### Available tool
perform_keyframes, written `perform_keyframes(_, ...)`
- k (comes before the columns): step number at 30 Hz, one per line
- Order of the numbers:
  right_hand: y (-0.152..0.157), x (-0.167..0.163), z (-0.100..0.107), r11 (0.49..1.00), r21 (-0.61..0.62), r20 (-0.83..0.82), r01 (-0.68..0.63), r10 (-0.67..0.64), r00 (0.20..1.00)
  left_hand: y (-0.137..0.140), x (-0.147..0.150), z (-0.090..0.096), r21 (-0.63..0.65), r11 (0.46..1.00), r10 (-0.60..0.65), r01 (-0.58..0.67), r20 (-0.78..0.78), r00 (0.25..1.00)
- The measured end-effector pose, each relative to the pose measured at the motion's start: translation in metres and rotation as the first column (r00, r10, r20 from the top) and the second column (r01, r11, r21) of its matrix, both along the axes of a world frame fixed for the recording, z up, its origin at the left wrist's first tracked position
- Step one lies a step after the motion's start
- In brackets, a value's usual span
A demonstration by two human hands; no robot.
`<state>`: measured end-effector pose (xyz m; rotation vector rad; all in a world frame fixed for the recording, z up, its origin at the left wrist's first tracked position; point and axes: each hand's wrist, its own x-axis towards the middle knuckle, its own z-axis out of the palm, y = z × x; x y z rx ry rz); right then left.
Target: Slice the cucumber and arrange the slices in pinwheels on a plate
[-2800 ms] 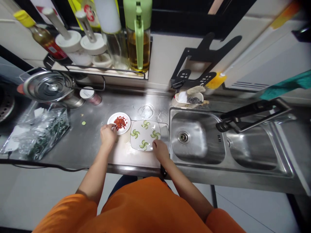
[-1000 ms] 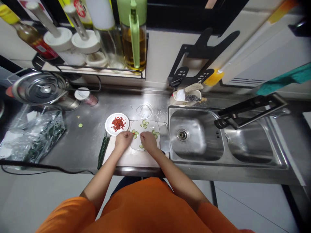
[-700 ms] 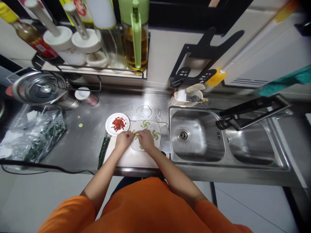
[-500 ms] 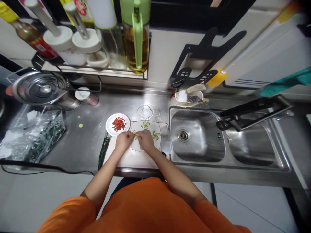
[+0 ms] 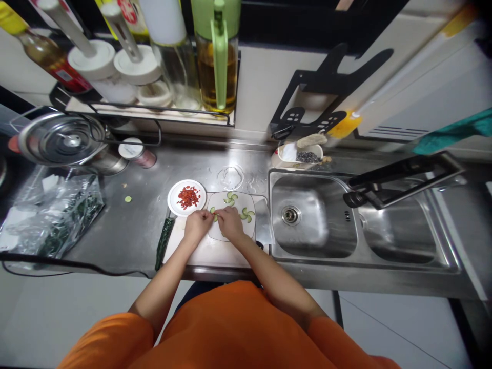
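My left hand (image 5: 199, 225) is closed in a pinch at the left side of a white squarish plate (image 5: 244, 199). Opposite it, my right hand (image 5: 230, 224) reaches over the plate, its fingertips also pinched. Anything between the fingers is too small to make out. Curved green cucumber slices (image 5: 246, 214) lie in small groups on the plate, and some are partly hidden by my hands. Beyond my left hand, a round white plate (image 5: 172, 203) carries dried red berries (image 5: 188, 197). The squarish plate rests on a white cutting board (image 5: 215, 257).
A dark green cucumber (image 5: 164, 243) lies along the board's left edge, and a knife blade (image 5: 263, 218) on its right. A double sink (image 5: 313, 215) is farther right. Leftward are a bagged bunch of greens (image 5: 69, 220) and a lidded pot (image 5: 63, 138). A bottle rack (image 5: 161, 114) overhangs the back.
Both hands stay almost in place over the plate, fingertips still close together. A small reddish bit seen near the right fingertips earlier is hard to see now. The view shifts slightly.
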<state>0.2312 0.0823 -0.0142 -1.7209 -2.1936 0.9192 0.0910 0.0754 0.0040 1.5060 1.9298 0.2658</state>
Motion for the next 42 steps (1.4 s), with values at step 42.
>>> perform_keyframes(42,-0.002,0.000,0.002,1.000,-0.006,0.016,-0.011,0.011,1.000,-0.008,-0.001,-0.009,0.191,0.981,-0.040,0.043,-0.017,0.999)
